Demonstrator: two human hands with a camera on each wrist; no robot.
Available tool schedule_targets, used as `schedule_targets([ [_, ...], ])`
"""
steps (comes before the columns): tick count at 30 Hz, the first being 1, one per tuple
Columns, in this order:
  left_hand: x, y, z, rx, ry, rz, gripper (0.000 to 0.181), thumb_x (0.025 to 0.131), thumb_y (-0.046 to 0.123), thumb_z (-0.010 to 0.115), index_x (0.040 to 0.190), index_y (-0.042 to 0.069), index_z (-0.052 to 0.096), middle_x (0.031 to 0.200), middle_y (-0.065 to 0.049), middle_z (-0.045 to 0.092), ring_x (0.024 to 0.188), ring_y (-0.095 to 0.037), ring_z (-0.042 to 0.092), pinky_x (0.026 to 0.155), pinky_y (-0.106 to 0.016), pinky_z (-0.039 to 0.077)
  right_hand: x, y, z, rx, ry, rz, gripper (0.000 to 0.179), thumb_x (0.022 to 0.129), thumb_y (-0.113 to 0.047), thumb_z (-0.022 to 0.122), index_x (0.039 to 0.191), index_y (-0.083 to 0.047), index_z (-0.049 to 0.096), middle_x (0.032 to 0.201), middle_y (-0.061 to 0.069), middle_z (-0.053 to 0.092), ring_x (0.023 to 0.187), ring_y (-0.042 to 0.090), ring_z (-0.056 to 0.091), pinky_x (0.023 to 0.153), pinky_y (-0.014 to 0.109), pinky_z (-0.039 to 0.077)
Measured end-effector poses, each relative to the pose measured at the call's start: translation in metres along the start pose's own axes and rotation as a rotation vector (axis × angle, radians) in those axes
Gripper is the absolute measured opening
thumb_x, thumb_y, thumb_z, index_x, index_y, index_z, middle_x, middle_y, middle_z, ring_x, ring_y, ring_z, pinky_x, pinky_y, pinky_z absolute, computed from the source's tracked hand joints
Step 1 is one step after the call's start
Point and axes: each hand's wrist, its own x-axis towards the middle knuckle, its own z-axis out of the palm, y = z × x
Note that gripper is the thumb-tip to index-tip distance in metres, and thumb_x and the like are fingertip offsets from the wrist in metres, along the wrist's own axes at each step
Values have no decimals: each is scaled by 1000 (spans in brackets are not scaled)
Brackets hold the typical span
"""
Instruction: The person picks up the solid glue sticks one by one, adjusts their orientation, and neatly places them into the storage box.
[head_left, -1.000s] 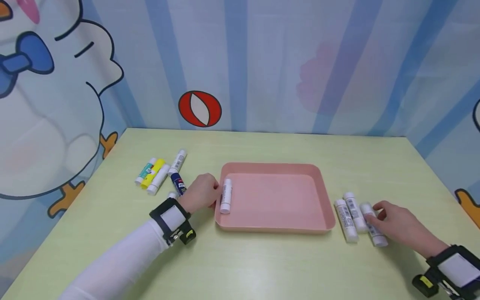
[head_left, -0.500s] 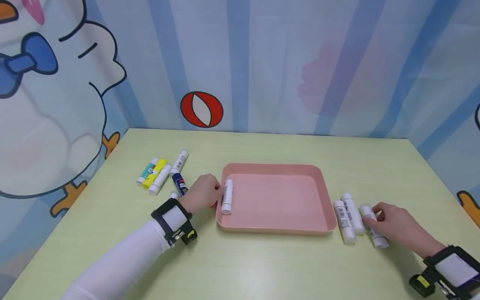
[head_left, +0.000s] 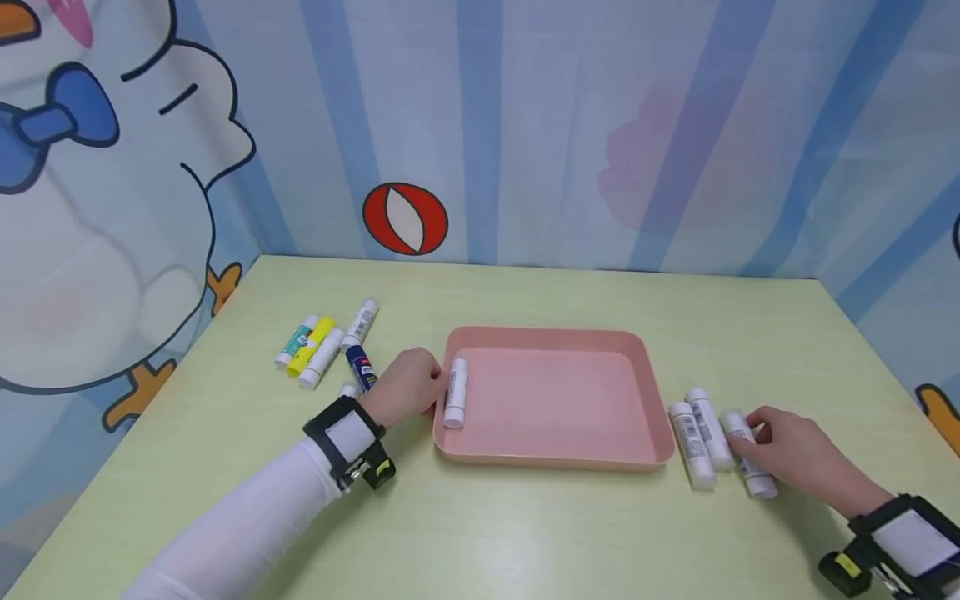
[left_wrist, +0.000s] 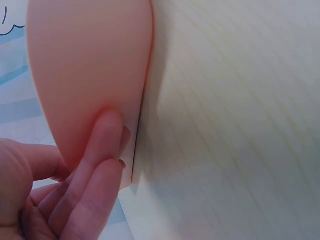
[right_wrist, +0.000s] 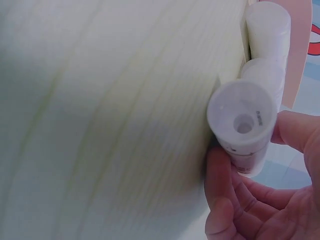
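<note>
So, pink tray [head_left: 555, 404] on pale table [head_left: 517, 533], blue-striped backdrop [head_left: 551, 125] behind

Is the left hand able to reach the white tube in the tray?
Probably yes: the left hand touches the wall of the pink tray, and only that separates it from the white tube.

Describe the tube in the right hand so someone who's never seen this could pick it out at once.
Start with the pink tray on the table. Off its right side, three white tubes lie next to each other. You want the tube farthest from the tray, the only one of the three that the right hand holds.
</note>
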Motion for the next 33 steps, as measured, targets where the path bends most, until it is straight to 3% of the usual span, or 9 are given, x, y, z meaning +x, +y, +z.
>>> schedule_targets([
  [18, 1, -2, 0, -30, 0, 3, 25, 99, 15, 55, 81, 3, 69, 64, -5, 63, 55, -16, 57, 49, -23, 40, 3, 3, -6, -1, 15, -20, 55, 94, -27, 62, 113, 22, 48, 86, 21, 59, 71, 24, 55, 57, 34, 45],
  [33, 0, -1, -1, -40, -15, -3, 24, 99, 14, 55, 84, 2, 69, 65, -6, 63, 56, -17, 57, 49, -23, 40, 6, -12, -34, -12, 64, -72, 57, 97, -28, 59, 119, 22, 45, 89, 21, 59, 69, 22, 56, 55, 34, 44],
])
